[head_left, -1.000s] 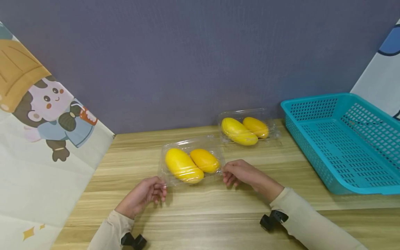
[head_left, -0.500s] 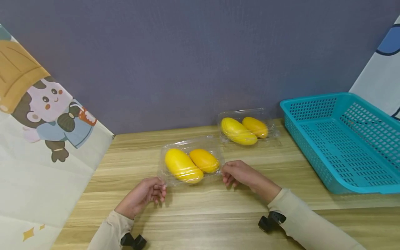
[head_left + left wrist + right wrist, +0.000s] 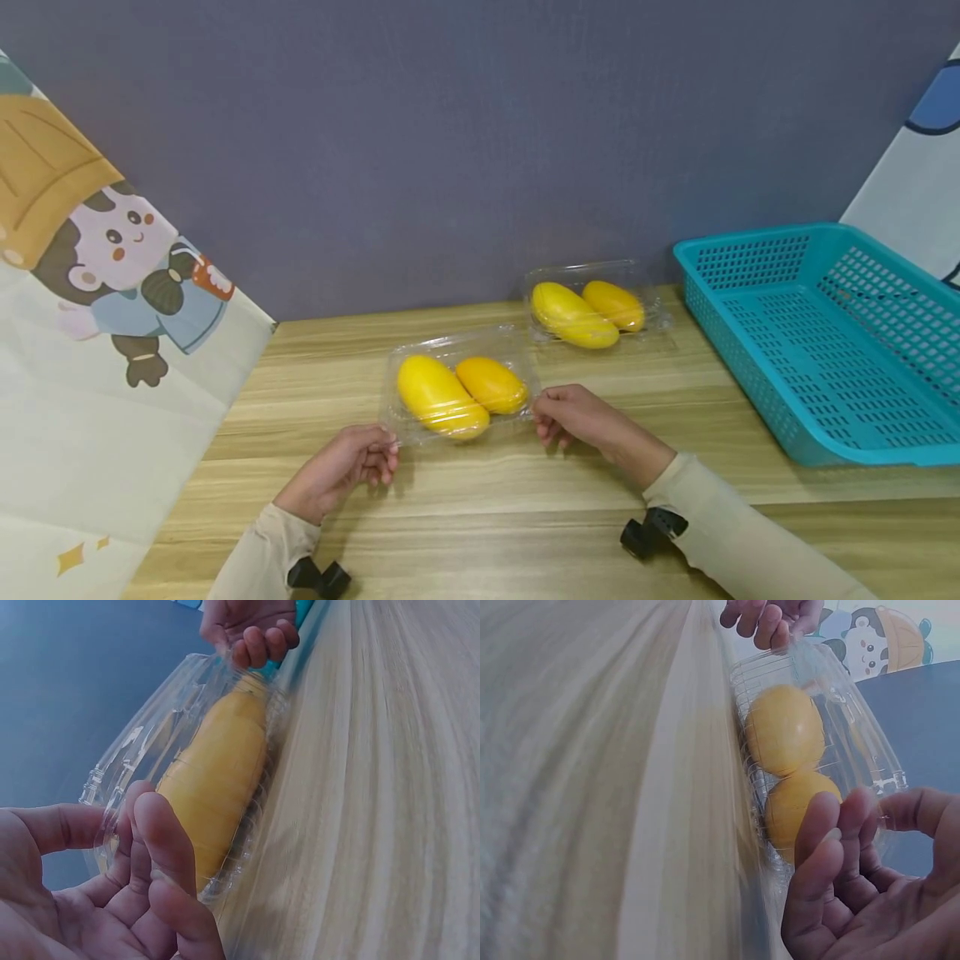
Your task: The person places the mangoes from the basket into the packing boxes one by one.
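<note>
A clear plastic clamshell box (image 3: 517,354) holds two yellow mangoes, a longer mango (image 3: 441,398) on the left and a shorter mango (image 3: 491,385) on the right. My left hand (image 3: 348,467) pinches the box's near left corner between thumb and index finger, the other fingers loosely curled. At the near right corner, my right hand (image 3: 581,421) pinches the rim the same way. In the left wrist view the lid edge runs between thumb and finger of the left hand (image 3: 112,877). The right wrist view shows the right hand (image 3: 877,877) at the opposite corner.
Behind and to the right, a second clear clamshell box (image 3: 645,296) with two mangoes stands against the grey-blue wall (image 3: 450,150). A teal plastic basket (image 3: 750,383) is on the right of the wooden table (image 3: 480,533). A cartoon-printed sheet (image 3: 112,433) borders the left side.
</note>
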`<state>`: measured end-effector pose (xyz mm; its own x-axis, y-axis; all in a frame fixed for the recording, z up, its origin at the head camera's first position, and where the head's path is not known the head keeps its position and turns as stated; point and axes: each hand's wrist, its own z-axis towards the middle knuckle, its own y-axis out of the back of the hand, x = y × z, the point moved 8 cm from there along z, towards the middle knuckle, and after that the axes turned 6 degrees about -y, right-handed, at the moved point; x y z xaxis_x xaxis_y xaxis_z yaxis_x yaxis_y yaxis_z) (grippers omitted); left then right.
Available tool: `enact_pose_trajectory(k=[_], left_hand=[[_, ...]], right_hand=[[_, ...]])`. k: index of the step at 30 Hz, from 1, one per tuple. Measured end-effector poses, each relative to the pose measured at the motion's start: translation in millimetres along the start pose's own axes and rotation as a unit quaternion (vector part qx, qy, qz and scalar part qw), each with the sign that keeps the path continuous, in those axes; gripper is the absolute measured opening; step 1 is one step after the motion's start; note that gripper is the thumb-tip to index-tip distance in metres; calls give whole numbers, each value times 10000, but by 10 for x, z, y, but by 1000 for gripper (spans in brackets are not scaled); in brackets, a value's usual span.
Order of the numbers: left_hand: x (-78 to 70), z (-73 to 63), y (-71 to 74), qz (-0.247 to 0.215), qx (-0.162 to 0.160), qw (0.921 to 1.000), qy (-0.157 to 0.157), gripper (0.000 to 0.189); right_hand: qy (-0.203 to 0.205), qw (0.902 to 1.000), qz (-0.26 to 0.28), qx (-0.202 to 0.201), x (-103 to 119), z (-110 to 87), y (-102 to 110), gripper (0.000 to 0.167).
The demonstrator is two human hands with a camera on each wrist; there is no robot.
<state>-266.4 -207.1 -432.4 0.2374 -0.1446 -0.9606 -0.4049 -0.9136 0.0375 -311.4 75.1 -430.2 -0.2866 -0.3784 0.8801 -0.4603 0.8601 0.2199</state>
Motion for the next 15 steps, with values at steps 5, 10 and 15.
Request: enact_pose_trajectory(k=[5, 10, 15], left_hand=[[-21, -10, -3, -35, 56, 9999, -100, 24], [-45, -30, 8, -81, 57, 9999, -140, 22], [-44, -42, 45, -152, -149, 9997, -107, 20]], right_hand=[[-22, 10000, -15, -44, -10, 5, 11, 20], [-32, 10000, 67, 12, -25, 16, 18, 22], [67, 9998, 107, 151, -20, 7, 23, 26]])
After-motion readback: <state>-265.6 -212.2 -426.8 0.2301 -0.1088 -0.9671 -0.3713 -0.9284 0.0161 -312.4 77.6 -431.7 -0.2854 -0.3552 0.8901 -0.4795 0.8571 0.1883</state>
